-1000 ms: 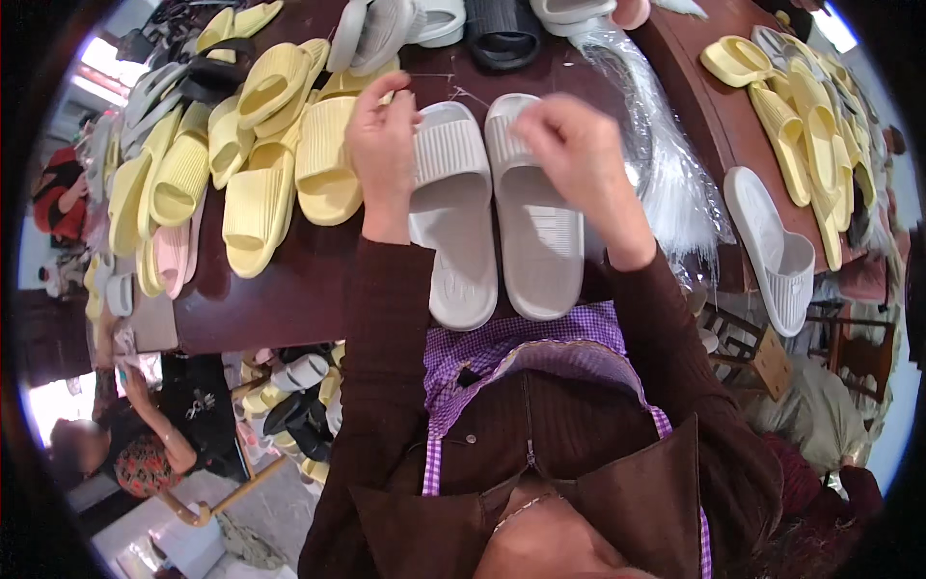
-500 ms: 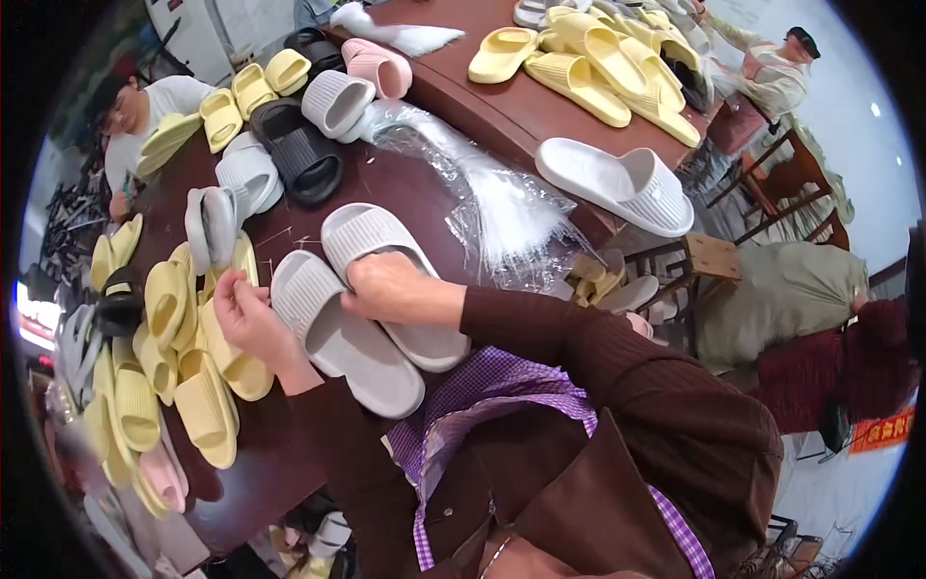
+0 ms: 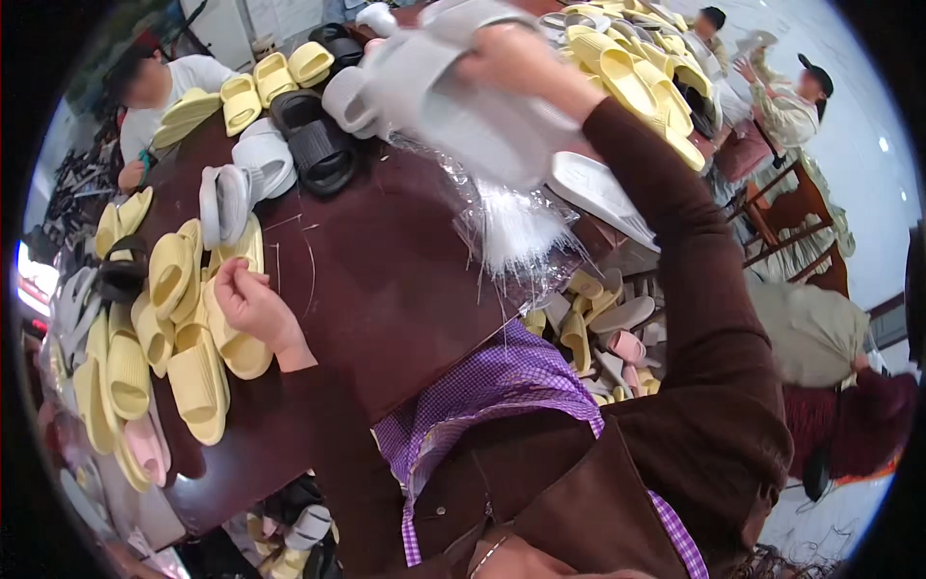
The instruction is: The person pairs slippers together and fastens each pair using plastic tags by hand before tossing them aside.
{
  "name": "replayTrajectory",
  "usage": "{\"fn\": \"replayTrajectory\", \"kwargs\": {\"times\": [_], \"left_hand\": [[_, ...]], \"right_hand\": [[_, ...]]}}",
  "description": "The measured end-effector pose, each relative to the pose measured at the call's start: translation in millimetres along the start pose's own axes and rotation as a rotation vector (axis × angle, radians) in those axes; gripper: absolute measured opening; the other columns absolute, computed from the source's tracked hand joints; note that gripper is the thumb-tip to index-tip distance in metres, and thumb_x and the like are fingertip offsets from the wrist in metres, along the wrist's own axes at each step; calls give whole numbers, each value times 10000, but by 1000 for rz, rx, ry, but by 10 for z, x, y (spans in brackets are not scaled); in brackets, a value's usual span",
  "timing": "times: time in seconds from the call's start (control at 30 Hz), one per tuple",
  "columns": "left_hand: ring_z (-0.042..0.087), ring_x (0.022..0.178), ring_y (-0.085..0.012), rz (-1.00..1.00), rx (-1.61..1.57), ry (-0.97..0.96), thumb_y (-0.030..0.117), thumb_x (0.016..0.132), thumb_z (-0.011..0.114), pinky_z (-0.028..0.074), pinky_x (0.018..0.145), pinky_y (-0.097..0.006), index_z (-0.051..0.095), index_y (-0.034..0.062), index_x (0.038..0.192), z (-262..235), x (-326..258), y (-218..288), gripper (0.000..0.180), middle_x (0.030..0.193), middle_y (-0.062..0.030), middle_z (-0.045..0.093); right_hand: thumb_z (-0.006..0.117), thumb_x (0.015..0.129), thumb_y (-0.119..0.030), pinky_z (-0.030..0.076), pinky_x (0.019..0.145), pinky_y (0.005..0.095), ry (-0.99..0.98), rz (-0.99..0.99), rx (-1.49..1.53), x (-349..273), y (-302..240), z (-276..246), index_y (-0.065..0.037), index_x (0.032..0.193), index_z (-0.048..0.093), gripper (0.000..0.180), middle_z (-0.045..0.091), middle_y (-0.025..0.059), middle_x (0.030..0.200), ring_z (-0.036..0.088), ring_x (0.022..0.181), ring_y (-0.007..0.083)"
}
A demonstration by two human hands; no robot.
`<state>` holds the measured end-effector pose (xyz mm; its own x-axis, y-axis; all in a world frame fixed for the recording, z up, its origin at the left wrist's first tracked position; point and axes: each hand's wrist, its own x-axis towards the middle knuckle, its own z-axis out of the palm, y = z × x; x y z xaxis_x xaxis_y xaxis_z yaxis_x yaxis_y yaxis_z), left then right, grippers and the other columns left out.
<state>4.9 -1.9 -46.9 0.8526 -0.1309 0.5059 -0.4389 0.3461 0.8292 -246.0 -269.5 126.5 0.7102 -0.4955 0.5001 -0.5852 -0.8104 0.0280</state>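
A pair of light grey slippers [image 3: 463,116], smeared by motion, is raised above the far part of the table. My right hand [image 3: 526,66] grips them by their straps, arm stretched far forward. My left hand [image 3: 253,307] is at the left, near the yellow slippers [image 3: 198,381], fingers curled in a pinch; whatever may be in them is too small to make out. Beneath the raised pair, a bundle of clear thin plastic strands [image 3: 516,232] in plastic wrap lies on the dark red table [image 3: 386,280]. A black slipper [image 3: 313,145] stands left of the bundle.
Another white-grey slipper [image 3: 603,198] lies at the right table edge. Yellow slippers [image 3: 627,82] are heaped on the far table. More slippers [image 3: 608,333] fill a space below the right edge. A person [image 3: 159,92] sits at the far left; others sit at the far right near a wooden chair [image 3: 791,217].
My right hand has lifted the grey slippers off the table in front of me and carried them far forward. My left hand stays at the left, still pinched. The view has shifted slightly.
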Motion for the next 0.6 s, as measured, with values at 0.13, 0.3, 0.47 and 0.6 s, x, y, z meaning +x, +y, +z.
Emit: {"fn": "replayTrajectory", "kwargs": {"times": [0.13,0.3,0.47,0.6], "left_hand": [[473,577,-55,-25,-11,-9,18,903,472,401,549,-183,578,-7,969,105,-25,23,128,834,-38,590],[488,613,-63,-41,-6,-43,11,899,480,417,546,-187,561,-12,1012,110,-60,-34,141,889,-60,603],[535,686,-70,-217,-346,-351,49,922,485,455,638,-199,490,1,1172,-18,-110,306,255,943,-77,613],[556,724,-142,-42,-710,-704,298,877,626,476,680,-258,381,-10,1324,139,-92,1232,596,1002,-162,616]], "right_hand": [[675,778,-283,507,644,390,-162,-239,-651,-18,1389,-206,-15,875,668,285,661,167,788,652,734,245],[605,852,-267,488,701,388,-127,311,-186,-390,1646,-413,11,957,650,300,660,186,871,642,790,289],[600,869,-142,494,707,296,-251,-123,427,-842,-204,-775,8,1026,636,221,677,114,908,640,802,209],[625,859,-162,497,685,317,-286,-722,820,-958,-1089,-1041,18,974,651,216,661,154,926,624,786,215]]}}
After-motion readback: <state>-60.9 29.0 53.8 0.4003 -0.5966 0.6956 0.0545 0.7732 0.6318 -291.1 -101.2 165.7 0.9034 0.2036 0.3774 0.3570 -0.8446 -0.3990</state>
